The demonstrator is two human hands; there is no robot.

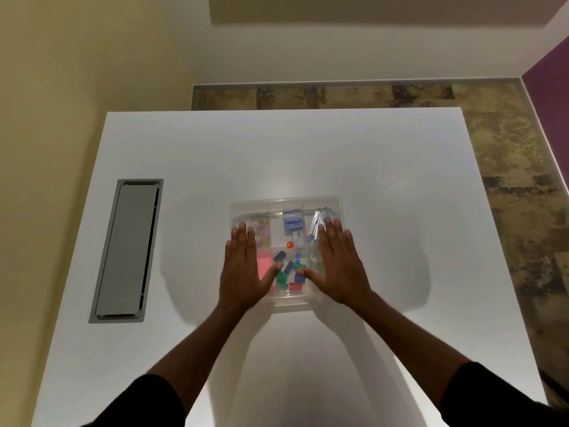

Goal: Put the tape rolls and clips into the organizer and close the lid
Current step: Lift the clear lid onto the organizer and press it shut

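With both palms spread flat on the clear lid (286, 203), the person looks to be pressing it shut on the organizer (334, 208), which sits on the white table (385, 186). The left hand (246, 266) lies open over one side, the right hand (340, 263) open over the other, fingers extended and grasping nothing; paired like this, they probably load both edges evenly so the lid seats level. Between the thumbs show coloured clips (291, 272) inside; under the left fingertips lie paper clips (261, 229). Whether the lid has latched, I cannot tell.
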